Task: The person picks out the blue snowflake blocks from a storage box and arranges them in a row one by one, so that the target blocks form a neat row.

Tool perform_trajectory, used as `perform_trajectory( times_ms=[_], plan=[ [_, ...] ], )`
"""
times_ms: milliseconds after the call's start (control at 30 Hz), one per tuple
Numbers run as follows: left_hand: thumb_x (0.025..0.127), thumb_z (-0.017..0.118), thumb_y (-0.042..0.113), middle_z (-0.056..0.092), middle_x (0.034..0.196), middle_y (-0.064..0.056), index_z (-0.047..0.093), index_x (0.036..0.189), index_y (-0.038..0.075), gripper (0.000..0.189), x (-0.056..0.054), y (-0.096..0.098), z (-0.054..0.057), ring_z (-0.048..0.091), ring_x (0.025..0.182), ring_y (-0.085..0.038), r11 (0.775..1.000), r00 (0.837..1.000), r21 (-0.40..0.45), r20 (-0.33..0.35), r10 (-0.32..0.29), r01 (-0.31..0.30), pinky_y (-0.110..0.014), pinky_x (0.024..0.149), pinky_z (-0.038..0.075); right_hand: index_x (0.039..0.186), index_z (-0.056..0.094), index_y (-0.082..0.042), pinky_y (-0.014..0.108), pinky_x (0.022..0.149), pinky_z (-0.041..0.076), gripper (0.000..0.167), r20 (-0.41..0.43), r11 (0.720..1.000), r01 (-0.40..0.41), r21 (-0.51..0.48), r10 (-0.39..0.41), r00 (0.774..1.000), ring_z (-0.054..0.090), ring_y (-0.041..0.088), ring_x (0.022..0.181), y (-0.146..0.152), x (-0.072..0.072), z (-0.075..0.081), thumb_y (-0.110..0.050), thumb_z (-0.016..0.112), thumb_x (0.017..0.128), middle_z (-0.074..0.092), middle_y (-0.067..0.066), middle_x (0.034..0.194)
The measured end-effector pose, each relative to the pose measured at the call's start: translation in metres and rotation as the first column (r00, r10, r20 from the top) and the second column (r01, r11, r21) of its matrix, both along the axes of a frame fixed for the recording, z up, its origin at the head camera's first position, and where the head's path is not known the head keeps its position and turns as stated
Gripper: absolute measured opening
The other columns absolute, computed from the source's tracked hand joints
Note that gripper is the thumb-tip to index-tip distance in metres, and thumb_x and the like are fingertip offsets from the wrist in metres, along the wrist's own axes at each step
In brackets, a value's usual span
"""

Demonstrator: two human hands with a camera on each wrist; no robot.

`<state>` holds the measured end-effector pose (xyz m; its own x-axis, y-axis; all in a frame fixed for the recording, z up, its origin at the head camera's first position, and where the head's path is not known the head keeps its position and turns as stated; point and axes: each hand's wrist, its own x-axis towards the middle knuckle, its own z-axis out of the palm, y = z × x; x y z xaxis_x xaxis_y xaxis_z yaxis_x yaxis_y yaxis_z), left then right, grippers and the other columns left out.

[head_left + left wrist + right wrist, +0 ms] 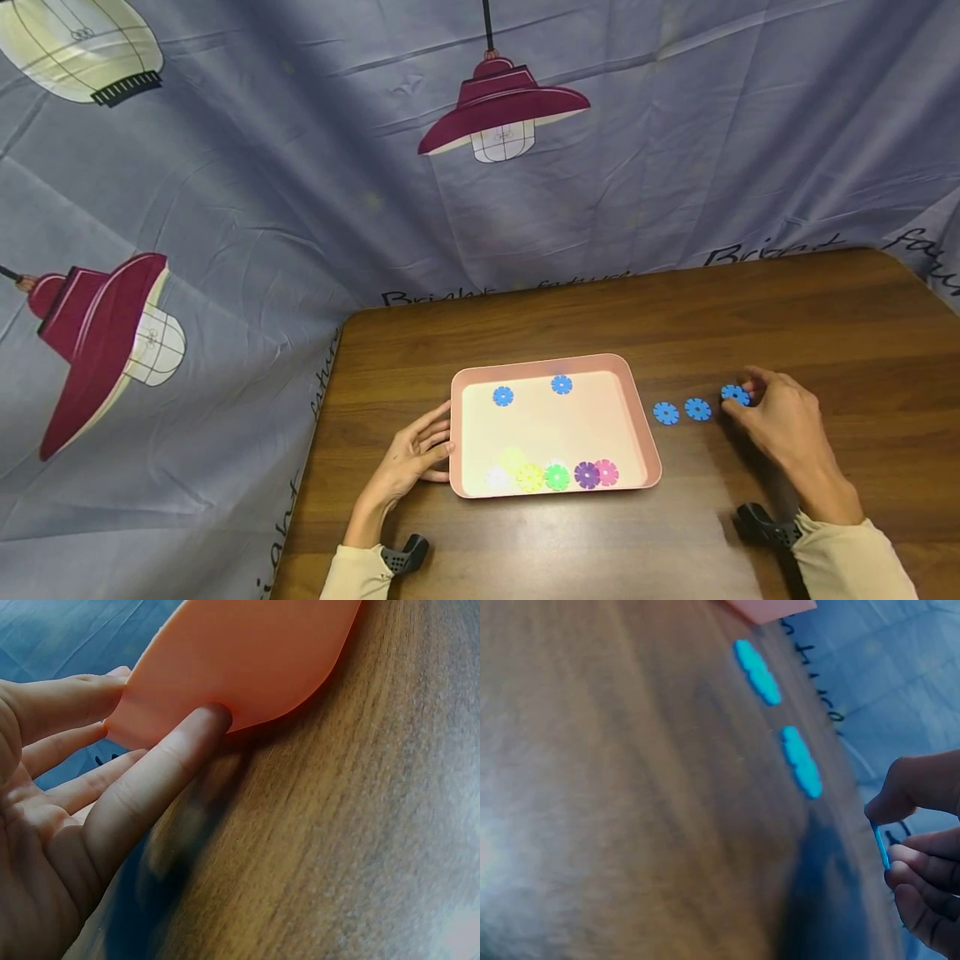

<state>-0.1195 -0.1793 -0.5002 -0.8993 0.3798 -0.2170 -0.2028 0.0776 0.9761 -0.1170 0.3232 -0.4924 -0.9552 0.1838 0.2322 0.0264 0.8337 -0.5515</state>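
Note:
My right hand (783, 421) pinches a blue snowflake building disc (732, 392) between thumb and fingers; in the right wrist view the held disc (881, 846) appears edge-on. To its left, two matching blue discs (697, 409) (666, 413) lie in a row on the table. At the tray's left side, my left hand (408, 462) touches the outer wall of the pink tray (642, 417) with extended fingers. The left wrist view shows the thumb (169, 761) pressed against that wall. Inside the tray, two blue discs (503, 396) (562, 384) lie near the far edge.
Along the tray's near edge lie several discs: yellow (529, 477), green (557, 477), purple (587, 475), pink (607, 472) and some pale ones. The wooden table (570, 550) meets a grey-blue curtain (315, 167) printed with lamps at its back and left.

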Motion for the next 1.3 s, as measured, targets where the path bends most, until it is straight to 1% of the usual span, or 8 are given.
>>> perform_trajectory(
  times_ms=[300,433,733,900,1000,1133,1233,1300],
  plan=[
    [0.095,0.064,0.004,0.043,0.141,-0.031,0.033,0.154,0.010,0.066,0.000,0.000,-0.001,0.048,0.126,-0.042,1.000,1.000,0.018,-0.002,-0.009,0.009,-0.048,0.069,0.060,0.116,0.057,0.018,0.059,0.076,0.046,0.051,0.047,1.000,0.003,-0.010,-0.003,0.999,0.057,0.043,0.089,-0.002,0.002,-0.016,-0.007,0.076,0.075,0.063,0.027,0.093],
    [0.095,0.063,0.003,0.043,0.141,-0.032,0.033,0.154,0.009,0.066,0.000,-0.001,-0.001,0.049,0.125,-0.043,0.999,1.000,0.028,-0.009,-0.016,0.016,-0.049,0.069,0.060,0.116,0.056,0.018,0.059,0.076,0.045,0.052,0.050,1.000,0.013,-0.006,-0.013,0.999,0.057,0.044,0.090,-0.004,0.003,-0.017,-0.006,0.076,0.075,0.063,0.028,0.094],
    [0.096,0.062,0.001,0.043,0.140,-0.032,0.033,0.154,0.009,0.066,-0.001,0.000,-0.001,0.049,0.125,-0.042,1.000,1.000,0.024,-0.011,-0.013,0.014,-0.049,0.069,0.060,0.115,0.057,0.017,0.059,0.080,0.043,0.049,0.034,1.000,0.026,0.007,-0.026,0.999,0.056,0.045,0.093,-0.006,0.005,-0.014,-0.004,0.076,0.075,0.062,0.028,0.095],
    [0.095,0.062,0.001,0.044,0.141,-0.031,0.033,0.154,0.010,0.066,-0.001,0.000,0.000,0.049,0.125,-0.041,1.000,1.000,0.024,-0.004,-0.006,0.006,-0.050,0.069,0.060,0.117,0.057,0.016,0.061,0.083,0.042,0.048,0.014,0.999,0.035,0.007,-0.035,0.999,0.055,0.048,0.098,-0.007,0.004,-0.008,-0.005,0.075,0.078,0.061,0.030,0.099],
    [0.095,0.063,0.001,0.044,0.141,-0.031,0.033,0.154,0.009,0.066,-0.001,-0.001,0.001,0.050,0.126,-0.040,1.000,1.000,0.023,-0.004,-0.006,0.006,-0.049,0.070,0.060,0.120,0.057,0.015,0.062,0.085,0.042,0.048,-0.017,0.999,0.037,0.007,-0.037,0.999,0.054,0.051,0.102,-0.009,0.003,-0.001,-0.005,0.073,0.079,0.059,0.033,0.105],
    [0.095,0.062,0.001,0.044,0.141,-0.031,0.033,0.154,0.009,0.066,-0.001,-0.001,0.001,0.049,0.126,-0.042,0.999,1.000,0.031,-0.003,-0.008,0.008,-0.050,0.070,0.060,0.123,0.057,0.016,0.063,0.085,0.042,0.050,-0.056,1.000,0.028,0.003,-0.028,0.998,0.055,0.054,0.102,-0.014,-0.001,0.008,-0.006,0.072,0.080,0.059,0.037,0.109],
    [0.095,0.062,0.000,0.043,0.141,-0.031,0.033,0.154,0.008,0.066,0.000,-0.001,0.001,0.048,0.126,-0.042,0.999,1.000,0.042,0.000,-0.007,0.007,-0.050,0.070,0.060,0.126,0.057,0.014,0.063,0.086,0.042,0.051,-0.055,1.000,0.018,-0.022,-0.019,0.998,0.058,0.053,0.101,-0.020,-0.003,0.015,-0.009,0.071,0.082,0.062,0.036,0.110],
    [0.095,0.062,0.000,0.043,0.141,-0.031,0.033,0.153,0.008,0.066,0.000,-0.001,0.000,0.048,0.126,-0.042,0.999,1.000,0.047,0.002,-0.007,0.007,-0.050,0.070,0.060,0.129,0.057,0.012,0.064,0.088,0.041,0.052,-0.038,0.999,0.006,-0.042,-0.008,0.999,0.060,0.052,0.101,-0.026,-0.004,0.021,-0.012,0.070,0.084,0.063,0.034,0.111]
  ],
)
